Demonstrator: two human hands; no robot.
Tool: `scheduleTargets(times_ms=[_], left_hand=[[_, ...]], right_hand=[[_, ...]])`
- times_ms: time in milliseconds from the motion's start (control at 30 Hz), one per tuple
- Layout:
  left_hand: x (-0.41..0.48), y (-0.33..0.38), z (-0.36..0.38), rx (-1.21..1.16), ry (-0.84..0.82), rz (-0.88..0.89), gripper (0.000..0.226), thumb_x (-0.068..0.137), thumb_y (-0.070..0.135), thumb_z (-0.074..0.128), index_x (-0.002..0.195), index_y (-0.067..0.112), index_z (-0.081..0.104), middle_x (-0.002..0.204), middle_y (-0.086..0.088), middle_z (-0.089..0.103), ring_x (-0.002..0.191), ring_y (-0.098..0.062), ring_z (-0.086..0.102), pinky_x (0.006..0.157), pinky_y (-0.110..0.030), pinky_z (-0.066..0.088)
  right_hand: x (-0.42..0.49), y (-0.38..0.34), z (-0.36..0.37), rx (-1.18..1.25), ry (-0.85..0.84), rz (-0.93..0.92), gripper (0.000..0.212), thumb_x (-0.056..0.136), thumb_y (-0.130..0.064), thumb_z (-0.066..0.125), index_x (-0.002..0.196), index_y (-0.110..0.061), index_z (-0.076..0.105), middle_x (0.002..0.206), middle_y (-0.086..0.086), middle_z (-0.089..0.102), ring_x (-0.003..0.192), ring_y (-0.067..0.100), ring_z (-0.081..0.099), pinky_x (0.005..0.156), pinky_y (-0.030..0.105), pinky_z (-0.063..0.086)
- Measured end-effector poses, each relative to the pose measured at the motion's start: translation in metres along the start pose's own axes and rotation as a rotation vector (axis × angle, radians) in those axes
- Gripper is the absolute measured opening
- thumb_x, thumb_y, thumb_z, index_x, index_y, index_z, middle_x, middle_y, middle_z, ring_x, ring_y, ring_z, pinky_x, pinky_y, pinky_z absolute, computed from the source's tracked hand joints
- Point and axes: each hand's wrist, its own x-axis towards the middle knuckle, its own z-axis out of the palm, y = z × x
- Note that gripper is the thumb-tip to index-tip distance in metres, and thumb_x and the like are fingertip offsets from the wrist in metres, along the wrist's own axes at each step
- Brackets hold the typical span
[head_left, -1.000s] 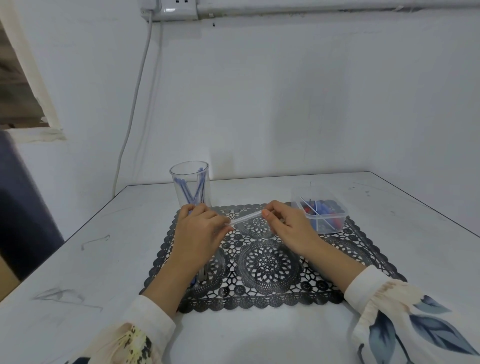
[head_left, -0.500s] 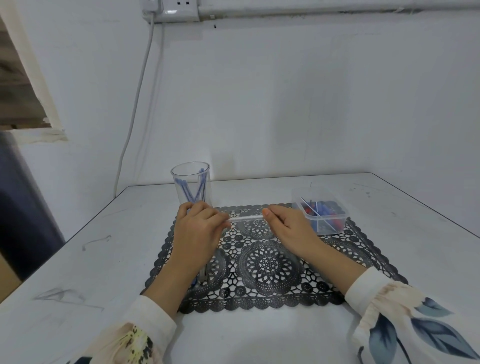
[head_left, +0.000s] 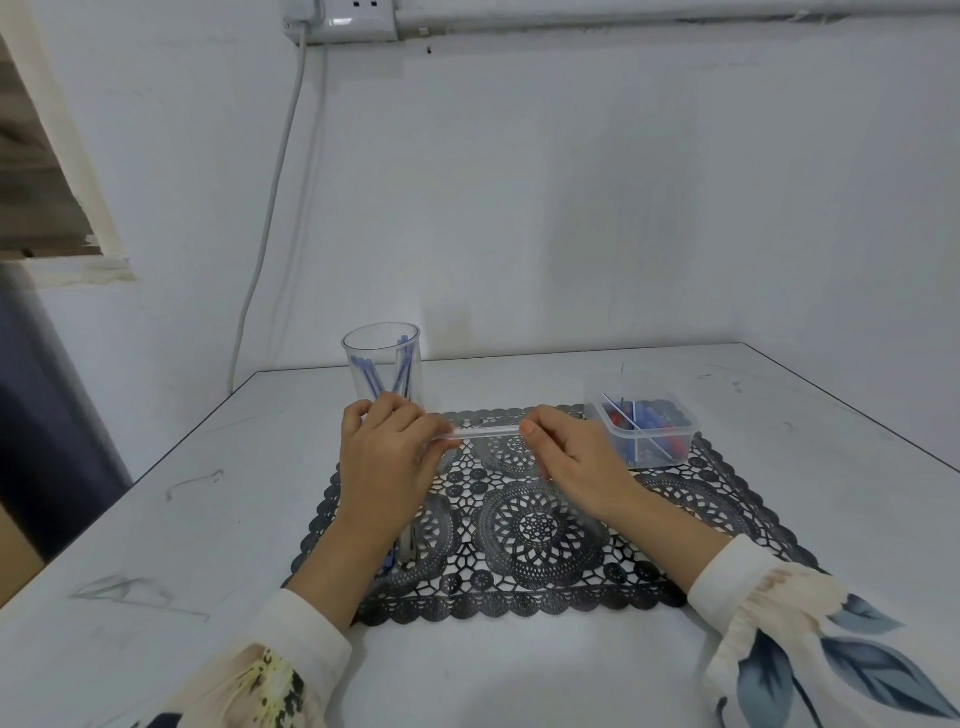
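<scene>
Tube (head_left: 485, 432) levelled between left hand (head_left: 387, 460), right hand (head_left: 574, 460).

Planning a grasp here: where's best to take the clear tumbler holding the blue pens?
Probably grip the tumbler round its bare upper wall, coming in level from the left. It stands upright with straight sides; blue pens stand inside up to the rim, and the left hand, holding the clear tube, covers its lower front.
</scene>
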Motion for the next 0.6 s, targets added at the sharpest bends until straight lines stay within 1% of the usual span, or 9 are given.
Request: scheduleTargets(times_ms=[133,167,267,333,400,467,500,533,600], left_hand=[[0.001,0.001,0.000,0.018,0.014,0.011,0.023,0.082,0.041,0.060,0.077,0.021,0.071,0.072,0.009,0.064,0.082,-0.015,0.051,0.080,-0.032,0.032],[0.001,0.001,0.000,0.023,0.015,0.016,0.023,0.082,0.041,0.060,0.077,0.021,0.071,0.071,0.010,0.064,0.082,-0.016,0.051,0.080,-0.032,0.032],[0.001,0.001,0.001,0.027,0.011,0.022,0.022,0.082,0.041,0.060,0.078,0.022,0.071,0.071,0.010,0.064,0.081,-0.016,0.051,0.079,-0.033,0.032],[0.000,0.001,0.001,0.024,-0.004,0.019,0.022,0.082,0.041,0.060,0.079,0.023,0.072,0.071,0.010,0.063,0.081,-0.015,0.051,0.079,-0.033,0.032],[0.000,-0.002,0.000,0.032,-0.040,0.009,0.023,0.082,0.042,0.059,0.079,0.024,0.072,0.071,0.010,0.063,0.080,-0.015,0.052,0.078,-0.033,0.032],[0.001,-0.006,-0.002,0.058,-0.098,-0.027,0.021,0.080,0.041,0.061,0.080,0.024,0.073,0.071,0.010,0.065,0.077,-0.017,0.055,0.077,-0.033,0.031],[0.001,-0.008,-0.003,0.070,-0.128,-0.056,0.018,0.080,0.040,0.064,0.080,0.024,0.073,0.071,0.009,0.066,0.075,-0.018,0.057,0.076,-0.033,0.030],[0.002,-0.008,-0.005,0.075,-0.156,-0.095,0.014,0.078,0.037,0.069,0.080,0.024,0.073,0.071,0.009,0.067,0.073,-0.018,0.058,0.075,-0.032,0.031],[0.005,-0.005,-0.011,0.031,-0.222,-0.231,0.010,0.077,0.034,0.074,0.079,0.025,0.072,0.071,0.008,0.067,0.071,-0.017,0.059,0.072,-0.031,0.036]], right_hand=[[0.002,0.000,0.003,0.120,0.031,0.066,0.036,0.099,-0.023,0.042,0.066,-0.007,0.044,0.054,0.001,0.041,0.053,0.016,0.041,0.057,0.043,0.042],[0.003,0.000,0.004,0.176,0.039,0.101,0.037,0.099,-0.022,0.042,0.064,-0.008,0.043,0.053,0.001,0.040,0.052,0.016,0.040,0.056,0.045,0.041],[0.004,0.000,0.005,0.306,0.059,0.194,0.038,0.099,-0.021,0.043,0.061,-0.015,0.043,0.047,-0.002,0.039,0.044,0.016,0.038,0.051,0.036,0.038],[0.003,0.000,0.007,0.279,0.069,0.200,0.038,0.099,-0.023,0.042,0.063,-0.013,0.047,0.048,0.000,0.043,0.045,0.016,0.044,0.054,0.037,0.043],[0.001,0.000,0.011,0.200,0.067,0.210,0.039,0.100,-0.026,0.039,0.067,-0.011,0.054,0.053,0.004,0.052,0.051,0.016,0.050,0.061,0.040,0.047],[-0.001,0.001,0.014,0.064,0.026,0.205,0.039,0.100,-0.029,0.035,0.078,-0.012,0.062,0.067,0.008,0.061,0.062,0.017,0.056,0.067,0.034,0.046],[-0.001,0.003,0.016,-0.055,-0.021,0.182,0.039,0.101,-0.031,0.034,0.089,-0.010,0.065,0.080,0.010,0.066,0.075,0.018,0.061,0.074,0.032,0.046],[-0.001,0.007,0.017,-0.183,-0.087,0.155,0.039,0.101,-0.031,0.034,0.105,-0.008,0.064,0.100,0.011,0.067,0.095,0.020,0.060,0.085,0.031,0.044],[-0.001,0.013,0.019,-0.359,-0.232,0.135,0.044,0.100,-0.033,0.034,0.137,-0.010,0.044,0.137,0.008,0.048,0.128,0.019,0.040,0.106,0.028,0.029]])
